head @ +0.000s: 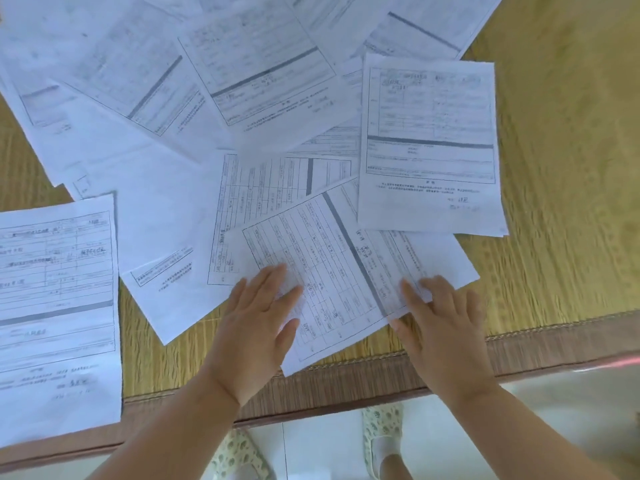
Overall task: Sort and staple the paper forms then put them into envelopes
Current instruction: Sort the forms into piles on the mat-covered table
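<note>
Both hands flat, fingers straight: left hand point(258, 317), right hand point(441, 320) press tilted form point(332, 282). Risk: sheet overhangs bench point(554, 202) edge, may slide off.

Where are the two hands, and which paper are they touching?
left hand point(258, 318), head view, back of the hand.
right hand point(441, 327), head view, back of the hand.
tilted form point(332, 282), head view, printed middle.

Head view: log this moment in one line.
stage: sorting | left hand: flat on tilted form | right hand: at its edge | stapler, envelopes: unseen
</note>
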`<state>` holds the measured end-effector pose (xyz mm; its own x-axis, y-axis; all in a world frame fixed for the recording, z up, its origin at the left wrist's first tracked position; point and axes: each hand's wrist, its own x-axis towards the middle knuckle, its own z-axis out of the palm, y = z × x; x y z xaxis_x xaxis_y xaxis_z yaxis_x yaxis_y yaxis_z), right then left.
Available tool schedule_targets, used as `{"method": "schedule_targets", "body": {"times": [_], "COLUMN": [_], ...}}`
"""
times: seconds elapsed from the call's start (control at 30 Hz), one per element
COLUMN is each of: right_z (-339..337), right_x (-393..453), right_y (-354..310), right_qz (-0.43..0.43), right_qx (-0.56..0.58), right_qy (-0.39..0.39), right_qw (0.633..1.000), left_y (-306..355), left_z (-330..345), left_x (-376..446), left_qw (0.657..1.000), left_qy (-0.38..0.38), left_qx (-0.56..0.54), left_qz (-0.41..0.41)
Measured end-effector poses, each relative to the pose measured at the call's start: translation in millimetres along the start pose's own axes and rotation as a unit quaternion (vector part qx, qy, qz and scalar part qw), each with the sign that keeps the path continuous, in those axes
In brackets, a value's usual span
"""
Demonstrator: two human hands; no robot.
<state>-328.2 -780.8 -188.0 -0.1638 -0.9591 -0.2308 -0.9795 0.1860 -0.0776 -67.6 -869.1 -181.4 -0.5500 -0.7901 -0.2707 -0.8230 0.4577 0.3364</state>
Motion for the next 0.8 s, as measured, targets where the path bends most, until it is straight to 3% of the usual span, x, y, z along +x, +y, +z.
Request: {"method": "schedule_targets", "body": {"times": [0.13, 0.23, 0.43, 0.53, 0.63, 0.8], "right_z": [5.7, 8.0, 9.9, 17.1, 18.4, 18.5], "right_x": [-15.4, -22.2, -33.9, -40.8, -41.8, -45.5], "right_y": [-8.4, -21.3, -40.9, -50.3, -58.9, -82.2], "right_qz": [-0.018, -0.024, -0.066, -0.106, -0.111, -0.135], "right_qx": [0.015, 0.021, 0.031, 0.042, 0.063, 0.051], "right_qy": [-0.025, -0.040, -0.025, -0.030, -0.026, -0.014], "right_qw": [0.999, 0.999, 0.997, 0.993, 0.992, 0.990], "left_y": [1.6, -0.4, -18.5, -27.0, -31.8, -39.9], "left_z": [-8.0, -11.1, -20.0, -21.5, -26.7, -38.0], "left_x": [-0.4, -1.6, -6.8, -14.7, -19.9, -22.2], "left_qw": [0.996, 0.994, 0.976, 0.961, 0.943, 0.890], "left_qy": [-0.027, -0.034, 0.028, 0.034, 0.089, 0.161], "left_qx": [0.001, 0.011, -0.026, -0.076, -0.158, -0.294], "left_qz": [-0.087, -0.108, -0.213, -0.262, -0.278, -0.308]}}
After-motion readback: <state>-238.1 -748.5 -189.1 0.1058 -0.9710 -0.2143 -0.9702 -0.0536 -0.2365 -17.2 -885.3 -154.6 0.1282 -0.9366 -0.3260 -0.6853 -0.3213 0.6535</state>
